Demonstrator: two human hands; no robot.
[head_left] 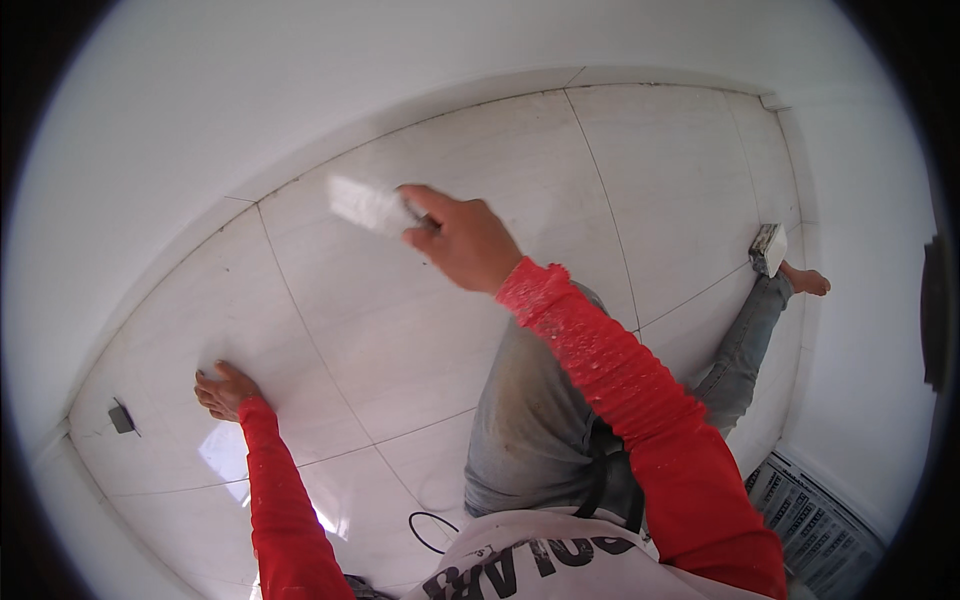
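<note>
Both hands are showing bare beyond red sleeves (640, 400): the left hand (228, 392) is resting on the floor at left, fingers slightly spread and gripping nothing visible, though its underside is staying out of sight; the right hand (465, 240) is grasping a pale flat tool (365, 205) between thumb and fingers. Nearest the torso, a dark cord (411, 522) is curving over the tiles, grey trousers (525, 430) are covering a bent knee, and a dark-and-white patterned item (815, 515) is lying at lower right. Farther out, a small dark block (122, 418) is sitting beyond the left hand, on its left. The tool is appearing ahead of the knee, its broad end pointing left; blur is concealing whether that end is a blade or bristles, and whether it is touching the tiled floor (420, 350). In this inspector's judgement it is handling as a light item, its stiffness remaining unverified; the narrow end, where the fingers are closing now, is offering the proper hold, leaving the broad end clear. At right, a white-and-dark container (770, 250) is standing beside the bare foot (806, 281), contact uncertain. Farthest off, a white wall (300, 90) is bounding the tiles.
</note>
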